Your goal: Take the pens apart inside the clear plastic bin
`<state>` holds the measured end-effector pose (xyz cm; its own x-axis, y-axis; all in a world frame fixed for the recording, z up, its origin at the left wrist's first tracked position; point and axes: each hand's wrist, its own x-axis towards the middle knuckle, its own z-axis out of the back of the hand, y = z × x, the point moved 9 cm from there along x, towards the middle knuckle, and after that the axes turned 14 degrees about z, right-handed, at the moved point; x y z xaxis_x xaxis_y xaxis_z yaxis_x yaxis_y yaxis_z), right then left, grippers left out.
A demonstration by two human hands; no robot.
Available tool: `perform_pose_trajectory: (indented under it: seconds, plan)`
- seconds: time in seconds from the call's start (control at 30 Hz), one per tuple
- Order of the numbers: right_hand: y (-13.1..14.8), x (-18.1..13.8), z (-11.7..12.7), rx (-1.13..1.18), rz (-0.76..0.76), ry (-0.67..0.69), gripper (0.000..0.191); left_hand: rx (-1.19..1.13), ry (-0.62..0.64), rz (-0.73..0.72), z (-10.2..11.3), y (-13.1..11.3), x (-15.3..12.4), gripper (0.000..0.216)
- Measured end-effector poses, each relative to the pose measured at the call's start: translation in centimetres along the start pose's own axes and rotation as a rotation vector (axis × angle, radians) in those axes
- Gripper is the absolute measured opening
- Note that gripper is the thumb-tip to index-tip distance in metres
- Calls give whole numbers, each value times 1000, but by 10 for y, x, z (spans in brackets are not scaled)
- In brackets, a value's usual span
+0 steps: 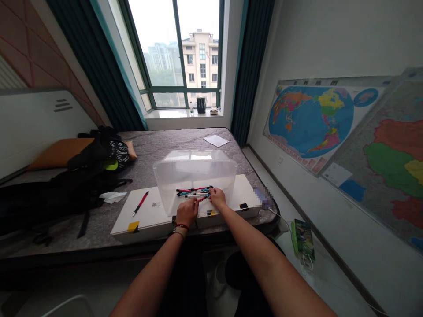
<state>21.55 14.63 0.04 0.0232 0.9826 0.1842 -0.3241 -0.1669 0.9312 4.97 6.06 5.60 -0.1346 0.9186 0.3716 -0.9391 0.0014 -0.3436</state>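
The left hand (pixel 187 213) and right hand (pixel 217 197) have bent fingers, drawn close together at opposite ends of a slim red pen (pixel 202 199); whether either grips it, I cannot tell. Just beyond the left fingertips, a loose cluster of red, teal, white and black pens (pixel 190 192) lies within a translucent plastic bin (pixel 194 171). Near the left edge of the flat white box (pixel 124 220) underneath lies a red-and-black pen (pixel 140 204).
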Motion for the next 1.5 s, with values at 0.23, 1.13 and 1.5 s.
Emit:
perform_pose_trajectory:
  seconds: [0.23, 1.13, 1.5]
  plan:
    - [4, -3, 3, -2, 21, 0, 38, -4, -13, 37, -3, 5, 0, 32]
    - [34, -12, -3, -278, 250, 195, 45, -94, 55, 95, -10, 16, 5, 55]
    - [46, -27, -15, -360, 413, 285, 52, -164, 47, 34, -12, 14, 5, 34]
